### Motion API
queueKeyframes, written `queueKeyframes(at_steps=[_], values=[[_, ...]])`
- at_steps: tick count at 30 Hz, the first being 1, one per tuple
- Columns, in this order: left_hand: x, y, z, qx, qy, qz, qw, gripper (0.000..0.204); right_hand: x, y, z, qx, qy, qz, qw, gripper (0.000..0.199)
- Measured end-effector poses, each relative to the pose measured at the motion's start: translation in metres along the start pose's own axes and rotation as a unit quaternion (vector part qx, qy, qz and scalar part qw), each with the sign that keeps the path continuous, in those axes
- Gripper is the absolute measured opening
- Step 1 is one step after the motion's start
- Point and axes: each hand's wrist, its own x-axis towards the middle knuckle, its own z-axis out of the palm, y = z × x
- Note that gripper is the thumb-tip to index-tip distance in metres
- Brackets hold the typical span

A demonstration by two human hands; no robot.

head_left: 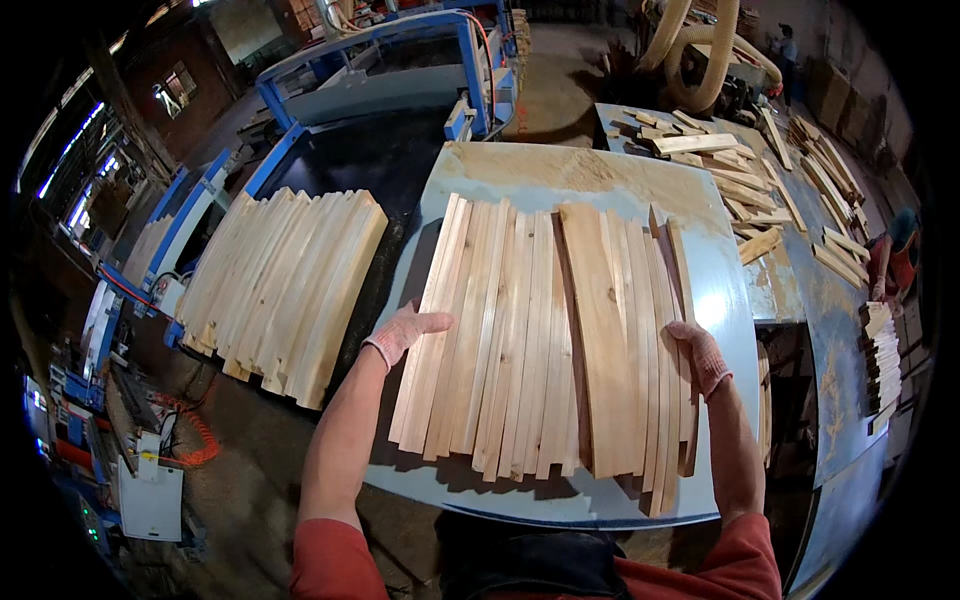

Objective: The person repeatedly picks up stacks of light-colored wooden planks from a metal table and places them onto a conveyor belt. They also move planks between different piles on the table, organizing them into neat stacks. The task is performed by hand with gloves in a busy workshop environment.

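A row of pale wooden strips [490,330] lies side by side on a light blue-grey tabletop [735,440] in front of me. Some strips on the right lean or stand on edge, and a wider board [607,350] tilts among them, with a dark gap on its left. My left hand [400,332], in a pinkish knit glove, grips the row's left edge, thumb over the outermost strip. On the opposite edge my right hand [703,357], gloved alike, holds the outer strips with its thumb toward me inward. The fingers of both hands are partly hidden.
Left of the table, another batch of strips [280,280] rests on the dark bed of a blue-framed machine [370,75]. Loose wood pieces [725,160] are heaped at the back right, near a ribbed hose [690,70]. A co-worker [890,255] stands at far right beside stacked strips [882,360].
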Motion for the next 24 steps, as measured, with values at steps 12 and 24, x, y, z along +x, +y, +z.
queueKeyframes(at_steps=[12, 24], values=[[-0.018, 0.017, -0.018, 0.013, 0.013, -0.027, 0.999, 0.109, 0.000, -0.009, 0.021, -0.496, 0.189, -0.171, 0.830, 0.086], [-0.010, -0.019, -0.053, 0.387, 0.115, 0.142, 0.904, 0.068, -0.121, -0.049, 0.227, -0.245, 0.071, -0.400, 0.880, 0.073]])
